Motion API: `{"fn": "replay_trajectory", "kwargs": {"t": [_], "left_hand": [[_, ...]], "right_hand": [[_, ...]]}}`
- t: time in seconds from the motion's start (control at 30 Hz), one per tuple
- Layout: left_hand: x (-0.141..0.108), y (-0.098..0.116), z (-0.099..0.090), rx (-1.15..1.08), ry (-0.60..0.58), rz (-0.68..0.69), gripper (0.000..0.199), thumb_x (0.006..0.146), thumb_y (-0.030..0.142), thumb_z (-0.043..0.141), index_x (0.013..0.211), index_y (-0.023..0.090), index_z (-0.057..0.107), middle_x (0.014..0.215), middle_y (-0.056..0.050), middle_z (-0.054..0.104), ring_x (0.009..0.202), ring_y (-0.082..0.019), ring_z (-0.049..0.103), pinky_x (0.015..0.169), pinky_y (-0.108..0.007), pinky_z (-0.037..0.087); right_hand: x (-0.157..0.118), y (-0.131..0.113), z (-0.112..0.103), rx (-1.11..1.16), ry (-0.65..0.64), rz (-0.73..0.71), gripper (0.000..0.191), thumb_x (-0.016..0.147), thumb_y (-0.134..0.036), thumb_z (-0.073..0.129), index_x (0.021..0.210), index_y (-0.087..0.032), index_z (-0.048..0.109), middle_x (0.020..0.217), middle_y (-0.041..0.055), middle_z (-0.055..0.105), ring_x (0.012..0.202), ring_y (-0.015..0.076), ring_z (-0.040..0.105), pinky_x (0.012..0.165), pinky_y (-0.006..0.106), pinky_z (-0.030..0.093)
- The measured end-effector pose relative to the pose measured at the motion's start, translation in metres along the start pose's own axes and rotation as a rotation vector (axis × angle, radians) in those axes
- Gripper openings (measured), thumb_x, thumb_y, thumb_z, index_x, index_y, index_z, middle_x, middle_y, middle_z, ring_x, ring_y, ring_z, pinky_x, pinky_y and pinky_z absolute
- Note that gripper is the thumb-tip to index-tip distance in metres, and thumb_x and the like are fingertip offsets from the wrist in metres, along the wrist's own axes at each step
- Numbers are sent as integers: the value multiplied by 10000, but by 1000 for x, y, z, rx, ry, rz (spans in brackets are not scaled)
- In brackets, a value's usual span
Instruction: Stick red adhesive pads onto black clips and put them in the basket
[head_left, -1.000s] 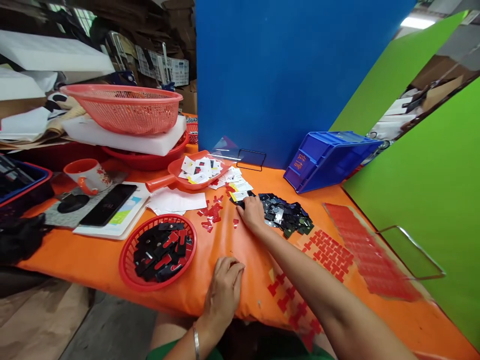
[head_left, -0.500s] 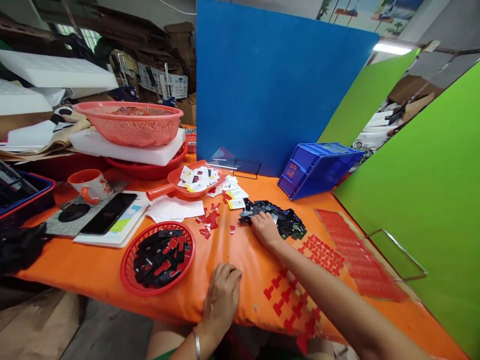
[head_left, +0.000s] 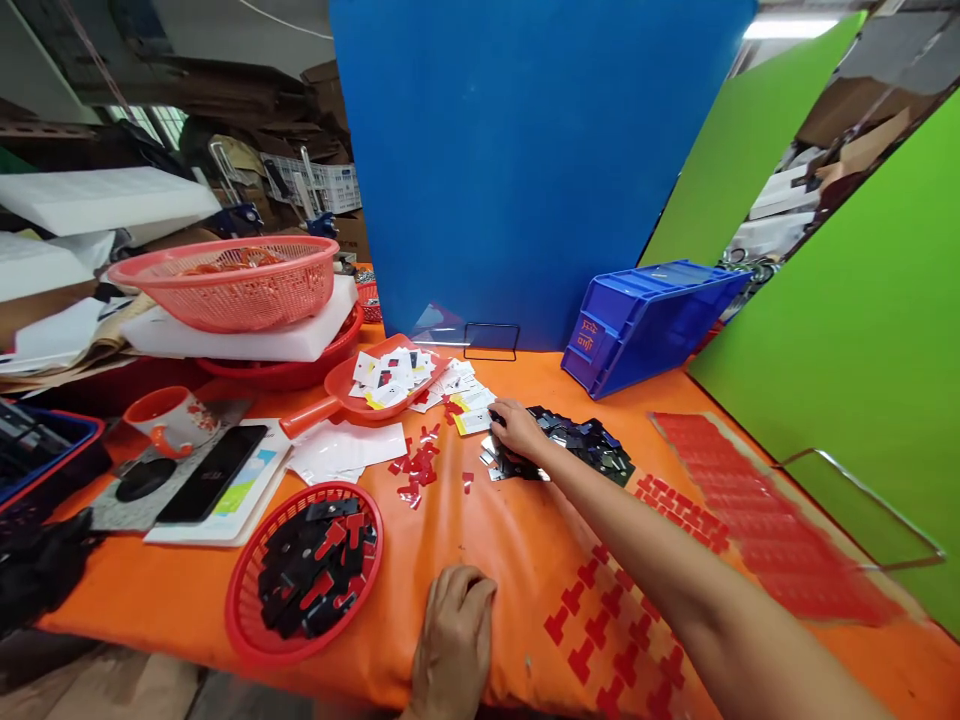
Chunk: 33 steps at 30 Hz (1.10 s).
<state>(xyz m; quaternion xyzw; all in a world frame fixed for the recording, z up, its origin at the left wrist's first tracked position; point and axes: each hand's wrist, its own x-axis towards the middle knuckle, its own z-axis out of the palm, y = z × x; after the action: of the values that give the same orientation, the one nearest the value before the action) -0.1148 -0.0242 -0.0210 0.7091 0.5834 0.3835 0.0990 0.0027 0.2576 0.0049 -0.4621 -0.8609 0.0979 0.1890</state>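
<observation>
My right hand (head_left: 517, 430) reaches to the left end of a pile of small black pieces (head_left: 592, 445), its fingers closed together on a small black piece (head_left: 496, 418). Near the front edge of the orange table (head_left: 375, 665) rests my left hand (head_left: 456, 630), fingers curled together; whatever may be under them is hidden. White and yellow cards (head_left: 472, 410) lie just left of my right hand. Small red pieces (head_left: 416, 465) are scattered between the cards and my left hand. Black and red pieces (head_left: 315, 560) fill a red basket (head_left: 238, 600) at the left.
A red scoop (head_left: 341, 382) holds white cards. Farther left are a mug (head_left: 171, 420), a phone (head_left: 212, 474) and a stacked pink basket (head_left: 225, 300). A blue bin (head_left: 645, 320) stands behind the pile; red T-shaped pieces (head_left: 600, 630) and a red sheet (head_left: 765, 520) lie right.
My right hand has shifted left from the middle of the black pile to its left end, by the cards. The camera view has tilted and moved a little.
</observation>
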Motion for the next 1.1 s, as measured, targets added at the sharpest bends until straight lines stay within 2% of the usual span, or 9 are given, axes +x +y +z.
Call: {"fn": "replay_trajectory", "kwargs": {"t": [0.13,0.27,0.37,0.43,0.53,0.63,0.77,0.93,1.1], "left_hand": [[-1,-2,1,-32,-23,-27,248,864,63,412,964,193,599,913,-76,588,867,-205,564,778,-379,478],[7,-3,3,-138,-31,-152,269,858,133,460,1088,206,578,975,-88,610,916,-216,580,824,-390,483],[35,-6,7,-244,-19,-251,330,853,169,470,1177,190,529,1056,-103,599,956,-211,583,851,-378,485],[64,-11,10,-250,-27,-234,297,856,172,454,1133,188,559,1082,-103,589,1001,-212,566,886,-377,466],[111,-20,17,-93,-22,-197,278,868,145,401,1046,161,615,1096,-113,588,1075,-223,514,951,-381,408],[144,-32,25,114,-121,-189,317,861,127,396,1069,172,631,1160,-111,578,1128,-244,473,973,-398,372],[157,-42,32,332,-255,-180,368,889,220,389,1207,241,573,1332,-97,488,1281,-309,329,1035,-495,261],[169,-50,30,497,-239,-357,418,894,239,351,1276,279,518,1478,-77,298,1382,-350,91,1062,-590,67],[188,-51,22,530,-214,-479,512,810,110,422,1307,218,483,1492,-119,251,1388,-359,44,1056,-600,50]], "right_hand": [[0,3,2,36,-70,2,437,770,-177,515,1205,-134,533,1162,132,604,1027,228,562,872,304,409],[-19,3,-8,73,-122,-75,421,724,-91,477,1132,-151,564,1121,107,619,1009,216,568,854,289,422],[-36,1,-16,100,-143,-123,442,685,-31,451,1091,-157,575,1087,91,630,998,203,569,860,288,425],[-47,0,-20,113,-150,-143,446,673,-2,435,1066,-152,583,1055,88,637,979,194,575,861,290,431],[-62,-1,-22,129,-154,-176,414,682,19,422,1020,-147,595,1023,93,639,964,188,577,848,295,445],[-75,-2,-25,137,-112,-231,374,708,23,418,978,-157,603,1034,99,637,991,199,572,845,320,457],[-92,-1,-25,126,-27,-271,330,768,7,421,959,-178,618,1062,94,642,1025,197,576,863,341,466],[-118,1,-21,124,64,-315,319,831,-26,413,983,-196,637,1093,83,647,1097,199,551,945,381,437],[-138,2,-18,223,221,-250,296,892,-104,388,996,-208,645,1000,77,677,1015,214,574,899,410,447]]}}
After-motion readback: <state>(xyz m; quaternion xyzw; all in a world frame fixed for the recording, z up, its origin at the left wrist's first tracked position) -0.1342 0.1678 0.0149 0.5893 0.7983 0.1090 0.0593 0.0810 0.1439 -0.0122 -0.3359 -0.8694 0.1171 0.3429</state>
